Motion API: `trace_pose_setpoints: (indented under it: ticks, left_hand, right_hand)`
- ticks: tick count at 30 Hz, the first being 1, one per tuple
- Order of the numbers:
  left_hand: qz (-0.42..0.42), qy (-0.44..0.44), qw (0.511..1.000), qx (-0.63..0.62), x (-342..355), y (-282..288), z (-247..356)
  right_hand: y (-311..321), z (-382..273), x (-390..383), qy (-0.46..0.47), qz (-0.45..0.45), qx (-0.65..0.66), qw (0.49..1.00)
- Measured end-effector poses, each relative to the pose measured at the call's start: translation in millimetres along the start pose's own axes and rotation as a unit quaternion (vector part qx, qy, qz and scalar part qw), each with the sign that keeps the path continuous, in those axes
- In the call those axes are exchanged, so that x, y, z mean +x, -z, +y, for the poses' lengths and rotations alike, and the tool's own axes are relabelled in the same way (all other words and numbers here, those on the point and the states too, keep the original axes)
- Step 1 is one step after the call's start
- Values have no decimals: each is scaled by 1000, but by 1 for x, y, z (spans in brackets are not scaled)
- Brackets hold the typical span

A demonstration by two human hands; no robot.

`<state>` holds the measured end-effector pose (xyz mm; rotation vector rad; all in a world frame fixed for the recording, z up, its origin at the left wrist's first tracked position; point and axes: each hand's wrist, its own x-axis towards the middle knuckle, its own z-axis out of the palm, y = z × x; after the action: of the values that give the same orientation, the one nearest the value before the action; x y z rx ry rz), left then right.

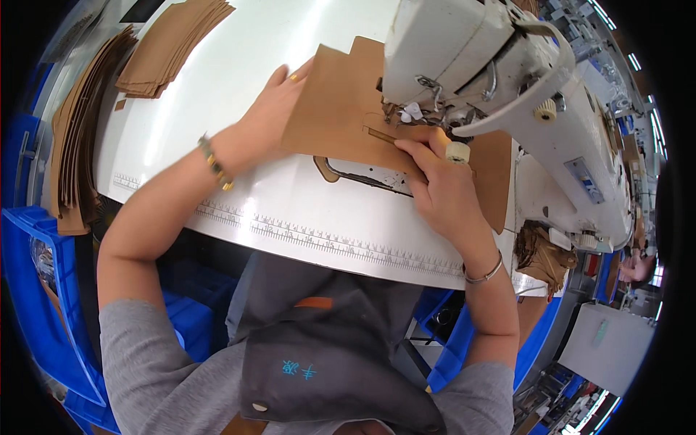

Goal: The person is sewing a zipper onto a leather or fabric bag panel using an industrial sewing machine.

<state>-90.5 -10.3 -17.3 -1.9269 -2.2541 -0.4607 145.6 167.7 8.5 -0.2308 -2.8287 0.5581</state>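
A flat brown panel (pixel 333 101) with a stepped far edge lies on the sewing machine's white table, passing under the machine's head (pixel 435 58). A narrow slot (pixel 380 135) is cut in it near the needle area. My left hand (pixel 272 109) lies palm down at the panel's left edge, fingers stretched out. The panel covers part of these fingers. My right hand (pixel 442 185) is closed, its bent fingers pressed on the panel beside the slot, just in front of the presser foot. The machine hides part of its fingertips.
Brown pieces stand in a stack (pixel 170 47) at the far left, with another stack (pixel 83 130) along the table's left edge. A ruler scale (pixel 304 235) runs along the front edge. Crumpled brown scraps (pixel 540 254) lie by the machine's base. Blue bins (pixel 54 290) stand below left.
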Motion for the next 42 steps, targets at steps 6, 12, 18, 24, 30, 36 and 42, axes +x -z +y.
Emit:
trace_pose_setpoints:
  ticks: [6,12,18,24,30,36,42]
  left_hand:
    - [-89,25,995,-34,73,-46,-35]
    - [-129,19,988,-85,83,-62,-42]
    - [-157,14,981,-113,98,-68,-37]
    - [-161,11,976,-146,107,-75,-43]
    - [143,132,972,-135,81,-40,-68]
    - [238,91,965,-64,25,22,-31]
    - [69,-72,993,-56,-12,12,48]
  right_hand:
    - [6,15,6,-2,-19,51,999]
    - [11,12,11,2,-35,25,999]
    - [15,-8,7,-53,-61,40,996]
    - [13,-13,7,-19,-39,-3,999]
    - [-2,-18,-1,88,14,-94,992]
    - [-2,-20,-2,68,-34,-132,988]
    - [0,-17,-3,55,-28,-150,987]
